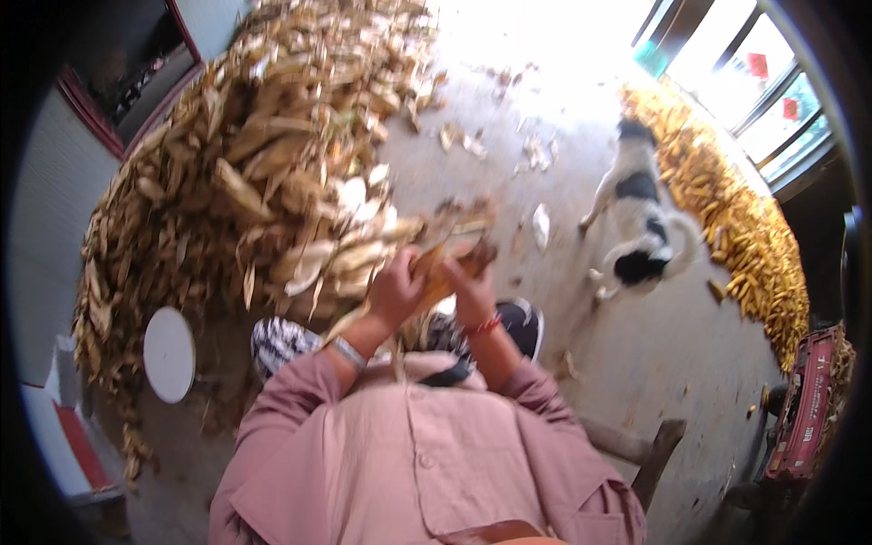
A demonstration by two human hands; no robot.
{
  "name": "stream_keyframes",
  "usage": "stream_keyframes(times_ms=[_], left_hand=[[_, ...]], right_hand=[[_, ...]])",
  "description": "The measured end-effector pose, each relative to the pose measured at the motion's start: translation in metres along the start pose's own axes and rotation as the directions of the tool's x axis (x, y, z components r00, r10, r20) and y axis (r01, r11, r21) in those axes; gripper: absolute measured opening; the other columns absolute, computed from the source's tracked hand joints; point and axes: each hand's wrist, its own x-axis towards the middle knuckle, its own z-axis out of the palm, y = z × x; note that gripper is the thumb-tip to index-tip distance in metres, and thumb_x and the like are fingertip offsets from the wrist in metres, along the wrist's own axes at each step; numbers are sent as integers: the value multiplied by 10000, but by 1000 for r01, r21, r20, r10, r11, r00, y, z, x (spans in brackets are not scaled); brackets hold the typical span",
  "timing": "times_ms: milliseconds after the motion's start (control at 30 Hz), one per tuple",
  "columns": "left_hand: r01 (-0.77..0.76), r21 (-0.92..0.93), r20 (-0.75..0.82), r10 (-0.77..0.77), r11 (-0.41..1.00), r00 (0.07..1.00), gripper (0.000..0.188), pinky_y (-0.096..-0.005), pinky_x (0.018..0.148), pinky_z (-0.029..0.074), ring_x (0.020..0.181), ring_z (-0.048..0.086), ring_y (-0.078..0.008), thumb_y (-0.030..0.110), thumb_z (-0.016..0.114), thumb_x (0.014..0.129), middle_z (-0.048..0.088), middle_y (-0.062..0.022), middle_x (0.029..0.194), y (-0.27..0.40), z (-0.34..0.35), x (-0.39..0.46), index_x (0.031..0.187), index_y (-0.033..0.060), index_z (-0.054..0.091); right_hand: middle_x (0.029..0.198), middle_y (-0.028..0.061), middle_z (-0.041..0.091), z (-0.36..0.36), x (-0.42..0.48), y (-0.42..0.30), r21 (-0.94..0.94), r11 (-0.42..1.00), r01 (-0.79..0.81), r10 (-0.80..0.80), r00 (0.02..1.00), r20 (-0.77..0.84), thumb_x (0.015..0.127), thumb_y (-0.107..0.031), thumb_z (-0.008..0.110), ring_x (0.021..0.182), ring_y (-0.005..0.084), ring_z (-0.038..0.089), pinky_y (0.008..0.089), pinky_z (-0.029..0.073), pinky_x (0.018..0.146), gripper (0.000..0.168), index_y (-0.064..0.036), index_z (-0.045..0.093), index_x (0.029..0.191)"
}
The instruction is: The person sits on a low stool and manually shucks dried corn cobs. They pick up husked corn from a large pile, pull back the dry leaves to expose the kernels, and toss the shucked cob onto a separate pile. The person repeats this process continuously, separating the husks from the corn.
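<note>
Just in front of my knees, my left hand (397, 288) and my right hand (471, 289) grip one ear of corn in its dry husk (434, 276). The ear slants up to the right, and its dark end shows beyond my right thumb. Motion blurs it, so how far the husk is pulled back I cannot tell. Close on the left of my hands lies a big heap of dry corn husks (272, 157), with some loose pale husks (354, 255) at its near edge.
A black-and-white dog (637, 197) stands on the concrete floor (463, 170) at the right. Behind it, husked yellow corn cobs (749, 252) are piled below the windows. A round white disc (169, 354) is at the left, a wooden chair part (654, 449) beside me, a red machine (807, 409) far right.
</note>
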Motion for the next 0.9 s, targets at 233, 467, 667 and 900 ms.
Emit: stream_keyframes(times_ms=[233,467,667,900], left_hand=[[-91,-243,183,137,966,973,275,-328,607,413,679,529,-287,249,498,737,526,-183,729,1,-14,11,863,5,501],[-162,-356,-52,154,920,987,204,-294,549,400,564,495,-201,226,478,794,524,-100,642,-21,4,3,785,27,519],[234,-788,165,-171,569,971,202,-175,566,405,651,489,-52,214,448,843,553,-25,777,-20,9,1,865,21,505],[234,-948,156,-328,216,932,159,-137,498,354,573,436,-23,207,463,837,502,25,681,-6,5,7,831,51,498]], right_hand=[[876,32,549,0,-6,-3,46,998,-49,44,994,96,689,23,587,783,111,528,228,431,704,345,-18,474,1013],[983,68,525,10,-10,-14,-132,991,-5,36,973,229,697,39,550,892,140,510,256,407,792,391,0,437,1069],[981,60,522,18,-8,-24,-141,977,159,-129,970,205,687,3,568,902,129,496,256,393,803,407,1,433,1071],[905,47,539,19,-1,-16,-133,979,156,-145,986,88,667,-12,565,822,132,507,250,391,762,330,-11,478,986]])
